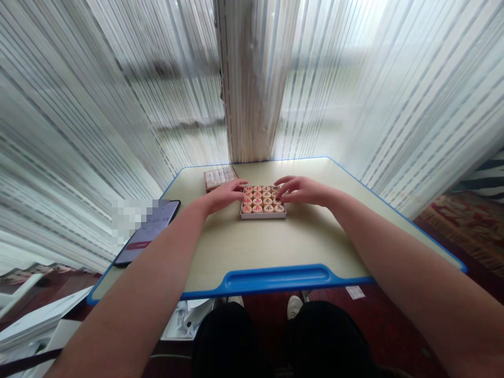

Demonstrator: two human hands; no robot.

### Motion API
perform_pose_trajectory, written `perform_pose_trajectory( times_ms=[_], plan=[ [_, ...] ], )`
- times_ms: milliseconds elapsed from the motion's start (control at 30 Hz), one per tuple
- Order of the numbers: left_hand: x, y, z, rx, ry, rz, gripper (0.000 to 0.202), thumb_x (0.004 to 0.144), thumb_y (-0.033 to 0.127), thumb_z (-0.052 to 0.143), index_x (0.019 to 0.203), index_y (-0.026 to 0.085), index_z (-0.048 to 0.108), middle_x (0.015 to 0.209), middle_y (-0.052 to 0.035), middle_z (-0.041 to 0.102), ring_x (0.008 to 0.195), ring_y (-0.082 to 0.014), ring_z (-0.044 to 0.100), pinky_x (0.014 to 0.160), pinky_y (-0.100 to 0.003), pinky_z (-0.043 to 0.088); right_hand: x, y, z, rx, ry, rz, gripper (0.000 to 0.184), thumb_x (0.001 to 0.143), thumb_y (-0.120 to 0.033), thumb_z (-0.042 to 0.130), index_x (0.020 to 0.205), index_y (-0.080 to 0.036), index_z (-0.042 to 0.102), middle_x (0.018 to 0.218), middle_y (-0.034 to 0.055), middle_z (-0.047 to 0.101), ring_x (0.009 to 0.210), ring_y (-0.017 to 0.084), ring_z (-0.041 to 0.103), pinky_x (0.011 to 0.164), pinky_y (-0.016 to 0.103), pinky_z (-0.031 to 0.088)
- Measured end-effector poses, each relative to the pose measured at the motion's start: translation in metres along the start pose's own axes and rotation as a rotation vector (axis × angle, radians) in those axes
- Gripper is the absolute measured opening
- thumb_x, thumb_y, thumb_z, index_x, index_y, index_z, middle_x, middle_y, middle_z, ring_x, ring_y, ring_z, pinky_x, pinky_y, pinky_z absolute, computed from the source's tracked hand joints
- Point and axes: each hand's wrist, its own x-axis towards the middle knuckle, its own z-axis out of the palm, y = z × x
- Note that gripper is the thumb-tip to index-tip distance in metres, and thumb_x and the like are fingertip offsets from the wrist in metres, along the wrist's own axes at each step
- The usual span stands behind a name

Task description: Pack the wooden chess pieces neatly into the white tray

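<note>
A white tray [263, 216] holding several round wooden chess pieces with red and dark characters [258, 201] sits in the middle of a beige table [252, 247]. My left hand [224, 193] rests on the tray's left edge, fingers stretched toward the pieces. From the right, my right hand [301, 190] lies over the tray's upper right corner, fingers spread and touching the pieces there. Neither hand lifts a piece that I can see.
A wooden box lid [219, 177] lies just behind my left hand. A smartphone [149, 231] with a lit screen lies at the table's left edge. The table has a blue rim with a groove [277, 276] in front. Sheer striped curtains [252, 79] hang behind.
</note>
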Motion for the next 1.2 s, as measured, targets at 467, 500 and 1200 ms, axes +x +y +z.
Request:
perform_pose_trajectory(
  times_ms=[467,500,1200],
  plan=[
    [-0.002,0.0,0.0,0.048,0.011,0.013,0.073,0.059,0.027,0.06,0.13,0.013,0.046,0.129,-0.0122,0.054,0.124,-0.0265,0.046,0.105,-0.036,0.037,0.0,-0.001,0.001,0.009,0.011,0.0,0.017,0.065,-0.033,0.07,0.075,-0.019,0.073,0.119,0.008,0.058,0.104,0.021,0.056,0.092,0.038,0.042],
    [-0.002,0.001,0.0,0.05,0.016,0.014,0.073,0.059,0.027,0.06,0.129,0.013,0.046,0.13,-0.0125,0.053,0.125,-0.0266,0.045,0.105,-0.035,0.036,0.0,0.0,0.002,0.013,0.013,-0.003,0.017,0.065,-0.033,0.07,0.074,-0.019,0.073,0.119,0.008,0.058,0.106,0.022,0.055,0.093,0.038,0.041],
    [-0.012,0.0,-0.004,0.545,-0.103,0.065,0.134,0.041,0.055,0.08,0.148,0.021,0.007,0.153,-0.0156,0.017,0.141,-0.0333,0.016,0.115,-0.045,0.016,-0.008,-0.002,0.01,-0.175,-0.099,0.198,0.133,0.043,-0.048,0.082,0.149,-0.022,0.006,0.15,0.0145,0.026,0.135,0.034,0.029,0.112,0.045,0.025]
  ],
)
